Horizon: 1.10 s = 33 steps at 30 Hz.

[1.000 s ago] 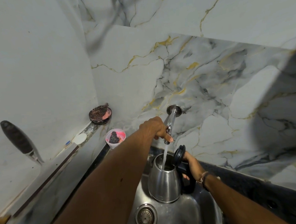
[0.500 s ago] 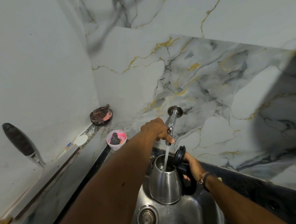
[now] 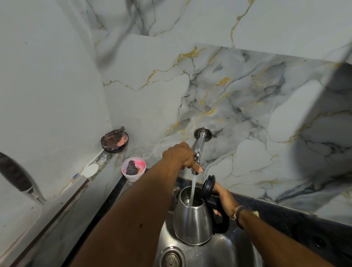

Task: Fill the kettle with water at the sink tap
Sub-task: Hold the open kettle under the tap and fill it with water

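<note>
Under the chrome tap (image 3: 199, 144) on the veined marble wall, one smooth steel kettle (image 3: 192, 218) sits in the brushed metal sink (image 3: 219, 259), its round black lid (image 3: 208, 185) tipped open as a thin stream of water (image 3: 192, 191) falls inside. My left hand (image 3: 179, 155) curls its fingers tight on the tap lever; my right hand (image 3: 223, 197) wraps closed around the kettle's black handle (image 3: 222, 222). Two small round containers (image 3: 133, 171) sit near the corner.

Steel kettle (image 3: 192, 219) was held upright over the sink (image 3: 219, 259), black lid (image 3: 208, 185) flipped open; water (image 3: 193, 191) was poured in from the wall tap (image 3: 200, 147).
</note>
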Tool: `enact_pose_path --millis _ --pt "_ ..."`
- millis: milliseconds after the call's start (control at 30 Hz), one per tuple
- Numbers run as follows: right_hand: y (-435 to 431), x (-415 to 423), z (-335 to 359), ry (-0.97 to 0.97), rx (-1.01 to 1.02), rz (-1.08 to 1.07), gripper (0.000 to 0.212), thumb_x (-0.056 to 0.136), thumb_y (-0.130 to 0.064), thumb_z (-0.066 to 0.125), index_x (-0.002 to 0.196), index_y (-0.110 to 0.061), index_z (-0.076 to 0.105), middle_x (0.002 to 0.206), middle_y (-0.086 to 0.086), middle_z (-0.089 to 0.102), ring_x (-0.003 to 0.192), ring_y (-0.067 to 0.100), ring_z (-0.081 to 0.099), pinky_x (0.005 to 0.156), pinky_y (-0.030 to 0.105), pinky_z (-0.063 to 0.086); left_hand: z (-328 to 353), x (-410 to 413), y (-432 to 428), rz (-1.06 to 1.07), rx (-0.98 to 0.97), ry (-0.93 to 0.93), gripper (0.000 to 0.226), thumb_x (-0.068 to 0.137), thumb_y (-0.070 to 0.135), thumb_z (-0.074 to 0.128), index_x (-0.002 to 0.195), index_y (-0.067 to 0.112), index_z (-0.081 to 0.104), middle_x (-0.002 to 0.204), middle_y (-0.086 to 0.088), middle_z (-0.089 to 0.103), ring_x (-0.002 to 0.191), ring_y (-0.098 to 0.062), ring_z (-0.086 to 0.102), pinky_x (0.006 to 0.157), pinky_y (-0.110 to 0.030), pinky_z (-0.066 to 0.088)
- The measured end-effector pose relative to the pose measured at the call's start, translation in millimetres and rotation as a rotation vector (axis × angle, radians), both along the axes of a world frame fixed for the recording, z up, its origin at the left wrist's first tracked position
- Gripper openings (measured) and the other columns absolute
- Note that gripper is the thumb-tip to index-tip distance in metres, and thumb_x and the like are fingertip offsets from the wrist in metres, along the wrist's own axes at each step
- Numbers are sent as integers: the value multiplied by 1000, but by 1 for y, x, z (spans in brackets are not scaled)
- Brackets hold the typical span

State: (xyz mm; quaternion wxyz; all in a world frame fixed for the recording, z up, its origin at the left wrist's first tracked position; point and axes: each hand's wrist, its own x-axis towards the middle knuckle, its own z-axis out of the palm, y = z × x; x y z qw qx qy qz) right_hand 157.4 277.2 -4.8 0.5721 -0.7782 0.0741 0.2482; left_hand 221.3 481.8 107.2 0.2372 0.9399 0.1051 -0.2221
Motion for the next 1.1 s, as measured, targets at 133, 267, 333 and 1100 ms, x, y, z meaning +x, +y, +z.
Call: enact_pose_path --millis 133,267,333,1100 --pt "0 -3 1 -8 1 19 84 79 -78 48 97 -4 83 80 21 73 56 22 59 50 27 44 0 -2 1 -15 -20 7 67 79 55 96 122 7 75 114 -9 82 110 -27 80 111 -50 59" --pt "0 -5 1 0 3 20 87 80 -76 48 102 1 82 73 12 71 52 18 57 49 25 43 1 -3 1 -11 -30 9 64 80 53 96 121 7 76 115 -9 82 112 -27 80 112 -51 58" --pt "1 -5 0 -4 -4 23 86 81 -76 47 103 0 82 80 16 72 58 21 58 53 28 43 1 -3 1 -11 -31 12 64 80 53 96 121 7 76 114 -9 82 112 -27 79 112 -50 58" --pt "3 -6 -2 -13 -6 -10 90 71 -84 48 94 -5 83 78 26 69 57 24 58 51 29 45 -3 -1 3 -28 9 -28 70 75 61 97 117 11 73 96 -5 76 101 -28 78 108 -50 61"
